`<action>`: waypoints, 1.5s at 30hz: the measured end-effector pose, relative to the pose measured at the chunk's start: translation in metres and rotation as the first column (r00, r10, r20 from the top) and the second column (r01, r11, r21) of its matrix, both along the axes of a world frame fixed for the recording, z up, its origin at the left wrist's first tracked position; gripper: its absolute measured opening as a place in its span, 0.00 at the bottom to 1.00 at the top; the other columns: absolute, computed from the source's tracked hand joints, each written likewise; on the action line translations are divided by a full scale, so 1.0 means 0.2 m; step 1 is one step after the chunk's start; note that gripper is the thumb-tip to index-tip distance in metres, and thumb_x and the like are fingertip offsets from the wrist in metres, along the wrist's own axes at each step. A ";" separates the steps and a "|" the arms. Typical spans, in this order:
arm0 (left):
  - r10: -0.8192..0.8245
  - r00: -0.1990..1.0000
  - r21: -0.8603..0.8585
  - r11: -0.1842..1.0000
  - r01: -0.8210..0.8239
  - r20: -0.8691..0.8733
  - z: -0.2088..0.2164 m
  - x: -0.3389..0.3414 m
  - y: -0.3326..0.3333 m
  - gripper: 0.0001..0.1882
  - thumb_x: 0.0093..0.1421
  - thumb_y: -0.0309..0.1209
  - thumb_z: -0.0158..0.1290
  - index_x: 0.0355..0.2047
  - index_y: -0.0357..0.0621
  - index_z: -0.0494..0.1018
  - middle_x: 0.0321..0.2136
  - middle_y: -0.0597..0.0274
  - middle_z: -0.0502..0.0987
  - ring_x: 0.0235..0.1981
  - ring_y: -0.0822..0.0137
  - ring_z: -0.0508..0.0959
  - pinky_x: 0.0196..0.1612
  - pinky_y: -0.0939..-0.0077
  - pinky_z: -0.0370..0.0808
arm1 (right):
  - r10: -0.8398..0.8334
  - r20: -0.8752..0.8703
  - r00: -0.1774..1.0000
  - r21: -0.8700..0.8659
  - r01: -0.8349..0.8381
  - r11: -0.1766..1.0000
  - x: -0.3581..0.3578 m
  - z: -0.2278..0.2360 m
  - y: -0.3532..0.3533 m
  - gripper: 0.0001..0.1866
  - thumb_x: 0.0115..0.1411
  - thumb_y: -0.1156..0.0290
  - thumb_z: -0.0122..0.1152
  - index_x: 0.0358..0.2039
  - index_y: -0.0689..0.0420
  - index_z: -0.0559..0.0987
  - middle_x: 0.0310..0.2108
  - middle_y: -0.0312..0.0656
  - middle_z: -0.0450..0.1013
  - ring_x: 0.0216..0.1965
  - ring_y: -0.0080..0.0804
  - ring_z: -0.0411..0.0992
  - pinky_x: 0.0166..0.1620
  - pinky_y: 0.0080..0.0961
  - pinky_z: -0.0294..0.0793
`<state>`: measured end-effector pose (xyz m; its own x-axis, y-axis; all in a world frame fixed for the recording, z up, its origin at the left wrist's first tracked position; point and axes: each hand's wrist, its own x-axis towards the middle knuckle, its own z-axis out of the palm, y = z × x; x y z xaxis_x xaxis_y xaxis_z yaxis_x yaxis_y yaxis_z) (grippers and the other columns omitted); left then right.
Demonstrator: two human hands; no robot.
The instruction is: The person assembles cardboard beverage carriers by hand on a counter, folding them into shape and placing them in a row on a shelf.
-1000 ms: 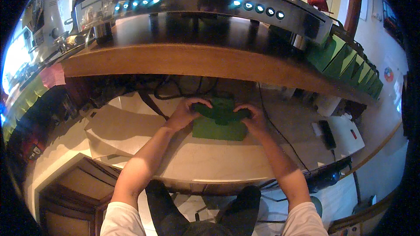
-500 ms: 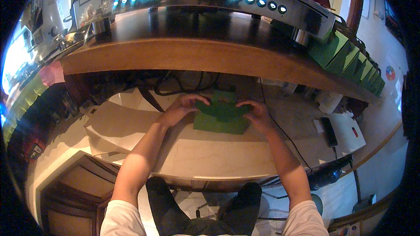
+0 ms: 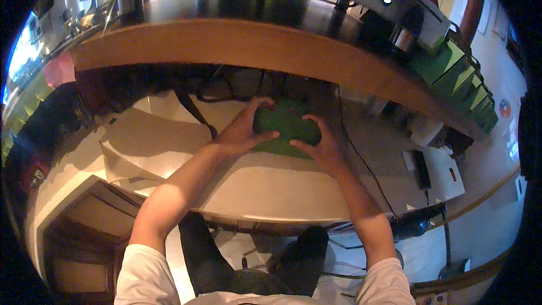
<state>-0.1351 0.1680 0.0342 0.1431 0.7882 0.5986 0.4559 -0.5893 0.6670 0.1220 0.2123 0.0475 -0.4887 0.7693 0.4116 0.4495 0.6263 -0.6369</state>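
A dark green folded paper piece (image 3: 287, 121) lies on the pale worktop in front of me, below the overhanging shelf. Whether it is a bag or a box I cannot make out. My left hand (image 3: 245, 129) holds its left side, thumb across the front and fingers curled at the far edge. On its right side my right hand (image 3: 323, 141) grips in the same way, with the thumb near the lower front edge. The two thumbs point toward each other over the green paper, a short gap apart.
Left of my hands lies a large pale paper bag (image 3: 147, 130) with a dark strap. A wooden shelf (image 3: 226, 42) bearing a metal machine overhangs the worktop. Green paper boxes (image 3: 457, 79) line the right side. A thin cable (image 3: 361, 161) runs past a black device (image 3: 420, 169).
Both thumbs have come down onto the front of the green paper, whose raised upper part now looks flatter. The view has tilted downward, so the shelf and machine sit higher.
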 end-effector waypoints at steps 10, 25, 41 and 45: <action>0.057 0.970 0.040 0.998 -0.049 -0.238 0.03 -0.05 -0.01 0.35 0.52 0.45 0.71 0.56 0.44 0.73 0.53 0.46 0.77 0.55 0.49 0.77 0.60 0.58 0.73 | 0.050 0.055 0.997 0.221 -0.061 0.973 -0.02 0.01 0.01 0.39 0.49 0.56 0.81 0.61 0.50 0.74 0.58 0.50 0.72 0.59 0.48 0.71 0.63 0.42 0.69; 0.059 0.981 0.120 0.992 -0.037 -0.187 0.03 -0.05 0.03 0.31 0.55 0.46 0.69 0.53 0.40 0.77 0.46 0.45 0.81 0.48 0.47 0.81 0.54 0.60 0.77 | 0.029 -0.029 0.999 0.412 -0.014 0.911 -0.03 -0.04 0.08 0.32 0.50 0.52 0.79 0.53 0.51 0.79 0.48 0.50 0.77 0.50 0.51 0.75 0.56 0.44 0.74; 0.056 0.969 0.155 0.988 -0.019 -0.242 0.03 -0.07 0.04 0.31 0.52 0.42 0.70 0.53 0.41 0.77 0.51 0.46 0.80 0.52 0.48 0.80 0.57 0.60 0.76 | 0.085 0.006 0.996 0.346 -0.082 0.934 -0.02 -0.01 0.07 0.32 0.51 0.61 0.79 0.55 0.51 0.76 0.55 0.48 0.74 0.57 0.48 0.72 0.62 0.42 0.70; 0.030 0.971 0.137 0.991 0.004 -0.238 0.01 -0.09 0.04 0.30 0.52 0.38 0.72 0.53 0.40 0.76 0.52 0.50 0.79 0.55 0.52 0.79 0.60 0.60 0.74 | 0.100 -0.001 0.995 0.355 -0.093 0.930 -0.01 0.00 0.04 0.33 0.50 0.61 0.80 0.55 0.51 0.76 0.54 0.46 0.74 0.57 0.46 0.72 0.60 0.39 0.71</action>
